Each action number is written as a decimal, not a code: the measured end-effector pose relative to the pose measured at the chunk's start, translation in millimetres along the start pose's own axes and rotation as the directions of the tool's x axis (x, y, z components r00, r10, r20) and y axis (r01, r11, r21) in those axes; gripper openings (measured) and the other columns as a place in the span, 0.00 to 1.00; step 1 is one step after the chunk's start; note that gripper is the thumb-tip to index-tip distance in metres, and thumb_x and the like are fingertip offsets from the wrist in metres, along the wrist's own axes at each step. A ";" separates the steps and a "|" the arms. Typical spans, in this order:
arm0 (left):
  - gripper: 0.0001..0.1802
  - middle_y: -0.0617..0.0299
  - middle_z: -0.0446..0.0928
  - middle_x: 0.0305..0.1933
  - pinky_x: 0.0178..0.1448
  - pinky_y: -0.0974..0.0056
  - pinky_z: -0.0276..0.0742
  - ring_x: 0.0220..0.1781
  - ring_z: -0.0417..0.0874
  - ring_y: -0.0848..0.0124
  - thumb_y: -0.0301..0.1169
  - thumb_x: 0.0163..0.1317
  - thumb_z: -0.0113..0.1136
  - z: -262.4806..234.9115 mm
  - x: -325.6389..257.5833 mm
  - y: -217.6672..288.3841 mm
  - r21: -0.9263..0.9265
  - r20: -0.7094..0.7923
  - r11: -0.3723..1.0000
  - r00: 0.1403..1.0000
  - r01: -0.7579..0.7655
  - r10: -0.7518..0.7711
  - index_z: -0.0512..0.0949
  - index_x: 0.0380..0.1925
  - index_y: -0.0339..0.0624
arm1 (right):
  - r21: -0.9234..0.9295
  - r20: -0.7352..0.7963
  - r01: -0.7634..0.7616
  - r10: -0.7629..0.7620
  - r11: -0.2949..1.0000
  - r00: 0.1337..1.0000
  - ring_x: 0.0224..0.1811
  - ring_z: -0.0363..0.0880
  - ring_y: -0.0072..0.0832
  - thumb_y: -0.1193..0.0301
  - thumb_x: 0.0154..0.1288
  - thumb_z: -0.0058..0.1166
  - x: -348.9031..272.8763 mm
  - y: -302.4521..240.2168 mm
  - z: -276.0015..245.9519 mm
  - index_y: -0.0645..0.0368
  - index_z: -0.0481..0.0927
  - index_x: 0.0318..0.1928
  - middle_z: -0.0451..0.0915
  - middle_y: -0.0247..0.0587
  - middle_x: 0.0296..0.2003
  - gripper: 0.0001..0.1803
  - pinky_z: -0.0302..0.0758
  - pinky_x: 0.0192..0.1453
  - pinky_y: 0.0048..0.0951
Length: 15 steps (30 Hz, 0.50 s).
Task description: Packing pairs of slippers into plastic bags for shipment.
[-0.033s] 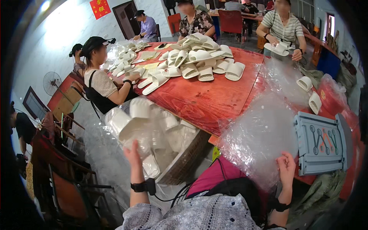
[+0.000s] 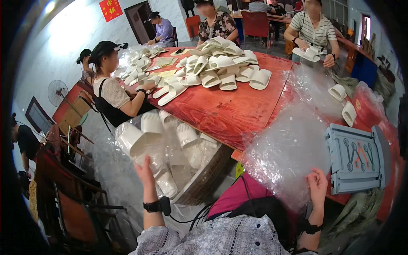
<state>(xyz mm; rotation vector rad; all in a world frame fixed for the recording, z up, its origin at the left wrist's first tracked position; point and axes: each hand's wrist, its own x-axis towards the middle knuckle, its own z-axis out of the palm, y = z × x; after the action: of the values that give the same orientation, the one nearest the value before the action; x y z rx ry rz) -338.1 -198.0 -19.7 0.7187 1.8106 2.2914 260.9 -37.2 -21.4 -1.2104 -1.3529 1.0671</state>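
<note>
Our left hand (image 2: 145, 175) touches bagged slippers (image 2: 132, 139), our right hand (image 2: 317, 185) curls loosely by clear plastic (image 2: 293, 146), and we cannot tell whether either pinches.

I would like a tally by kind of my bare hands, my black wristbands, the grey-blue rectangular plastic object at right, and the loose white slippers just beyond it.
Bare hands: 2
Black wristbands: 2
Grey-blue rectangular plastic object: 1
Loose white slippers: 2
Total: 7

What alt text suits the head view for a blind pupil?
A person's left hand is at bagged white slippers beside a crate; the right hand is by clear plastic. Beyond, people are around a red table heaped with slippers.
</note>
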 end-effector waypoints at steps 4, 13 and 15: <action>0.22 0.52 0.80 0.45 0.47 0.63 0.77 0.43 0.81 0.65 0.28 0.60 0.66 -17.0 17.0 -32.8 0.146 0.013 0.989 1.000 0.010 -0.012 0.73 0.51 0.26 | -0.098 -0.010 0.038 -0.039 0.994 0.999 0.33 0.72 0.13 0.76 0.67 0.58 1.4 7.2 -0.6 0.64 0.76 0.52 0.77 0.27 0.32 0.14 0.67 0.36 0.17; 0.24 0.48 0.83 0.39 0.42 0.59 0.82 0.33 0.86 0.57 0.38 0.60 0.67 0.2 58.4 -77.2 0.516 0.097 0.789 0.893 0.333 -0.440 0.78 0.50 0.29 | -0.089 -0.061 0.081 -0.087 0.993 0.994 0.32 0.70 0.12 0.75 0.67 0.59 0.8 16.7 5.5 0.63 0.76 0.51 0.76 0.26 0.31 0.14 0.66 0.35 0.15; 0.38 0.43 0.80 0.47 0.51 0.56 0.79 0.44 0.84 0.53 0.42 0.55 0.70 26.3 62.0 -55.3 0.787 0.003 0.555 0.898 0.269 -0.440 0.68 0.58 0.26 | -0.090 -0.068 0.091 -0.097 0.992 0.993 0.32 0.70 0.12 0.75 0.67 0.58 0.4 12.1 7.5 0.63 0.76 0.50 0.76 0.26 0.31 0.13 0.66 0.34 0.15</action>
<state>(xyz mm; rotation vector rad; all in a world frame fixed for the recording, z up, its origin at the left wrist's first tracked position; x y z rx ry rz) -391.1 -135.8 -50.2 0.5450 2.5324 1.0576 255.0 -35.4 -34.1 -1.2246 -1.3987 0.8983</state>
